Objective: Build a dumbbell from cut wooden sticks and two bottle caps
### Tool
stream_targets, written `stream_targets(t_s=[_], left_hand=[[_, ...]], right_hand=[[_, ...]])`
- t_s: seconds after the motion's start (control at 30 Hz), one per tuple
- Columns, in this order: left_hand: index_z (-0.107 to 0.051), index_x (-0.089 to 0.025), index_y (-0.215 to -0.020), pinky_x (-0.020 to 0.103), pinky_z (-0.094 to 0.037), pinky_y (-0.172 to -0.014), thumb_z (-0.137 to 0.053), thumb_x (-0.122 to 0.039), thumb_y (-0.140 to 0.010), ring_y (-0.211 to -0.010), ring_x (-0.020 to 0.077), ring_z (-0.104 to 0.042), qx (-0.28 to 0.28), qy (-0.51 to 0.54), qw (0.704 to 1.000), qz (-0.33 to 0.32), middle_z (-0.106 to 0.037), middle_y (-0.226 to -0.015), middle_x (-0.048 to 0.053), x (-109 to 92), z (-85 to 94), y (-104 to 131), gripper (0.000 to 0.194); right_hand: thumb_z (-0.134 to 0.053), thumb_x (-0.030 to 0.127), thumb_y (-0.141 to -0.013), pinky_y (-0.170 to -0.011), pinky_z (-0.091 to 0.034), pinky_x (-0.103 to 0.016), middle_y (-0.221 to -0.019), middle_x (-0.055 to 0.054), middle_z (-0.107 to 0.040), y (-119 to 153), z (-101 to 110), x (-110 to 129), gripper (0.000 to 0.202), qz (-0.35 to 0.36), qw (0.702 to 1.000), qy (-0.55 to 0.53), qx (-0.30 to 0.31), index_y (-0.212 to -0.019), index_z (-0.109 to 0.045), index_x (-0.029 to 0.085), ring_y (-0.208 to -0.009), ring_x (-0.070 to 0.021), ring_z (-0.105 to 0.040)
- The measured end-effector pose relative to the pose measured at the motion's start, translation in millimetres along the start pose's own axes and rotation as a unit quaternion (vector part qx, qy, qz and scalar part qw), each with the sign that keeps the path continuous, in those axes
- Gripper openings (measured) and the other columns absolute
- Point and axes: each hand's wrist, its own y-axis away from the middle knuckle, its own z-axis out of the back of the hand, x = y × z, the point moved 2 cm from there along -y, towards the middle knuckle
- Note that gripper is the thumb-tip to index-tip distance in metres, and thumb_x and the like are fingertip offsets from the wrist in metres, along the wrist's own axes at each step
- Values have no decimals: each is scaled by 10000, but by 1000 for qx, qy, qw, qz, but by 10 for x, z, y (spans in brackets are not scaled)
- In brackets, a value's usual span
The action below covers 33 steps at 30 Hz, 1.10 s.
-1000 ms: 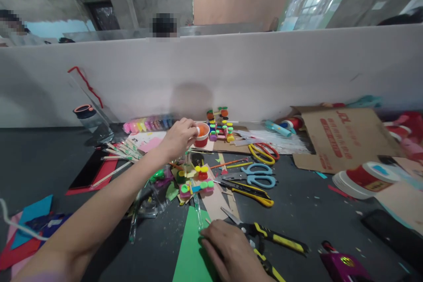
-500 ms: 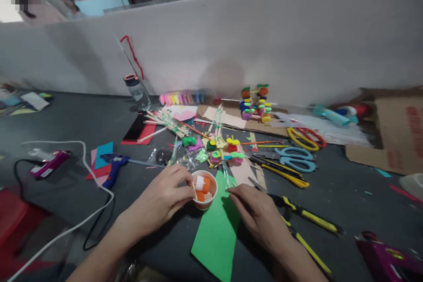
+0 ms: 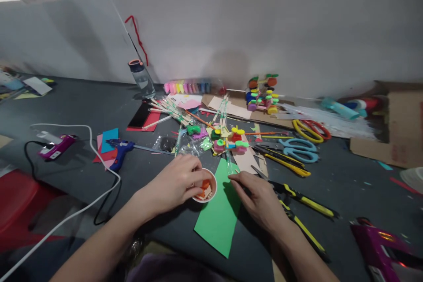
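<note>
A white paper cup holds orange pieces and small pale wooden bits. My left hand reaches over its left rim, fingers closed at the cup's inside; what they hold, if anything, is hidden. To the right, my right hand pinches a tiny pale stick above a green foam sheet. Behind the hands stand small coloured clay models on sticks.
Scissors, cutters and yellow-black pliers lie at the right. A blue glue gun, a white cable, a bottle and bundled sticks are leftward and behind. Cardboard lies far right.
My left hand has moved its fingers further over and into the cup, covering part of the orange pieces. The camera view has tilted down and shifted slightly. My right hand remains at the green sheet.
</note>
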Motion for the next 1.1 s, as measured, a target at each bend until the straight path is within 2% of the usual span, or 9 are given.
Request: stream_targets(t_s=[0.13, 0.3, 0.43, 0.63, 0.73, 0.83, 0.93, 1.03, 1.1], left_hand=[[-660, -246, -1127, 358, -364, -778, -535, -229, -981, -909, 226, -497, 40, -86, 995, -16, -571, -962, 46, -72, 46, -75, 193], [-637, -232, -1096, 341, -351, -776, -508, -195, -991, -877, 210, -493, 61, -117, 991, -27, -565, -982, 37, -130, 110, -84, 171], [-609, -211, -1075, 301, -375, -777, -492, -127, -984, -898, 194, -517, 96, -98, 990, -33, -560, -1035, 39, -153, 161, -78, 170], [-609, -212, -1067, 314, -356, -671, -504, -128, -971, -771, 193, -531, 127, -153, 977, -76, -587, -974, 35, -137, 190, -172, 166], [-619, -209, -1069, 336, -374, -724, -526, -120, -950, -824, 217, -539, 130, -166, 973, -94, -600, -967, 44, -115, 220, -223, 175], [-624, -193, -1060, 348, -400, -791, -541, -117, -938, -909, 232, -554, 130, -159, 974, -94, -600, -979, 54, -103, 321, -232, 166], [-604, -196, -1050, 326, -430, -795, -604, -238, -935, -921, 210, -566, 108, -92, 987, -69, -593, -996, 38, -72, 462, -183, 122], [-553, -203, -1072, 319, -448, -830, -633, -308, -922, -978, 200, -567, 19, -19, 1000, -6, -589, -1071, 29, 34, 544, -74, 199], [-535, -213, -1071, 324, -449, -860, -623, -287, -923, -1002, 190, -568, -39, 22, 998, 46, -590, -1101, 19, 146, 517, 24, 187]], right_hand=[[-471, 225, -1002, -705, -496, -309, -869, -63, -699, -3, -3, -3, 184, -5, 1000, 1, 6, -1003, -649, 179, -791, -205, -668], [-472, 232, -999, -710, -498, -310, -871, -62, -701, 0, -2, -12, 183, -9, 1000, 1, 15, -991, -649, 188, -796, -208, -669], [-466, 245, -1002, -707, -499, -318, -869, -64, -700, -3, -8, -13, 196, -11, 1000, 0, 20, -983, -652, 187, -792, -212, -666], [-460, 243, -1001, -700, -501, -318, -863, -67, -703, 2, -6, -12, 205, -12, 1000, -1, 22, -979, -654, 181, -785, -208, -668], [-459, 245, -998, -698, -507, -319, -859, -70, -706, 0, 3, -9, 212, -12, 1000, 0, 21, -974, -660, 180, -779, -208, -670], [-462, 244, -992, -694, -513, -320, -853, -71, -710, -11, 11, 2, 213, -11, 1000, -2, 18, -969, -665, 182, -777, -209, -675], [-474, 233, -985, -680, -516, -317, -848, -67, -713, -22, 28, 20, 197, -11, 1000, -8, 6, -965, -665, 189, -768, -207, -678], [-477, 226, -989, -671, -523, -306, -844, -61, -706, -26, 77, 68, 181, -10, 1000, -21, -15, -980, -655, 197, -755, -193, -672], [-464, 223, -1001, -693, -532, -304, -878, -72, -694, -25, 142, 140, 181, -4, 999, -29, -35, -1009, -643, 195, -788, -189, -665]])
